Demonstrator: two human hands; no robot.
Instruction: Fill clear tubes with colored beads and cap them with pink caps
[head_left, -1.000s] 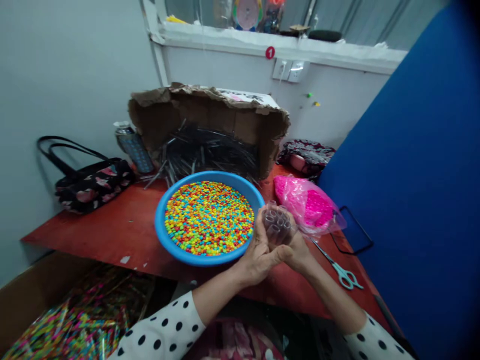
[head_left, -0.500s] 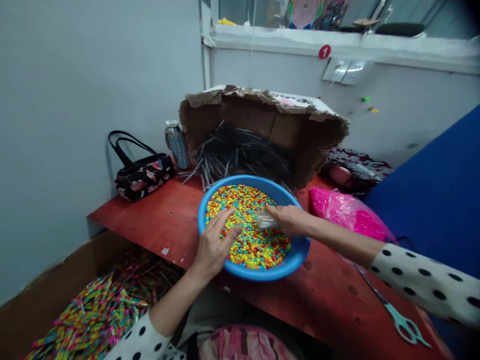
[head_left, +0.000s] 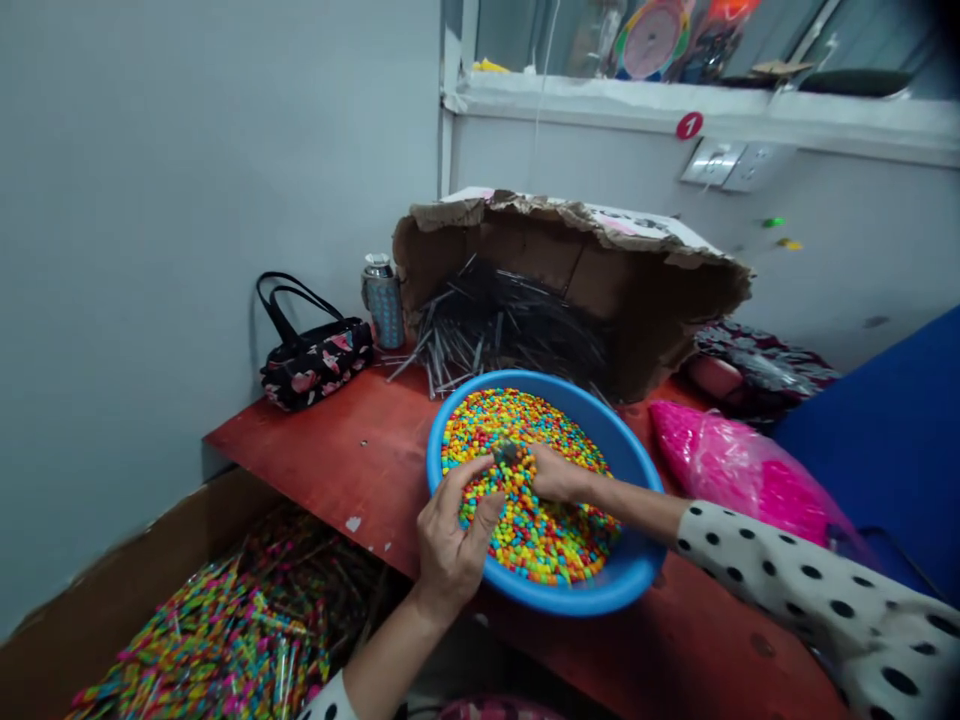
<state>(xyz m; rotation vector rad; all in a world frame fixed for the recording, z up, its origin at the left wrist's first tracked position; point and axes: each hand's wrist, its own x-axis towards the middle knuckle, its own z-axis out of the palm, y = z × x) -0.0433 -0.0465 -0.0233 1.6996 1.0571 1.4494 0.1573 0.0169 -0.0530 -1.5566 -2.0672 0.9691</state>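
A blue basin [head_left: 628, 585] full of small multicoloured beads [head_left: 551, 530] stands on the red table [head_left: 352, 455]. My right hand [head_left: 553, 472] lies in the beads, closed round a bundle of clear tubes [head_left: 504, 452] whose ends push into the pile. My left hand [head_left: 454, 535] rests over the basin's near rim, fingers apart and curved, fingertips on the beads beside the bundle. Both sleeves are white with black dots.
A torn cardboard box [head_left: 570, 270] of clear tubes lies on its side behind the basin. Black floral handbag [head_left: 315, 355] and a flask [head_left: 385, 302] at back left. Pink bag [head_left: 739, 470] at right, blue partition [head_left: 892, 440] beyond. A carton of filled colourful tubes [head_left: 225, 630] sits below left.
Both hands held the tube bundle upright right of the basin; the right hand has carried it into the beads, pushing it leftwards. The left hand came onto the beads. The view has swung left.
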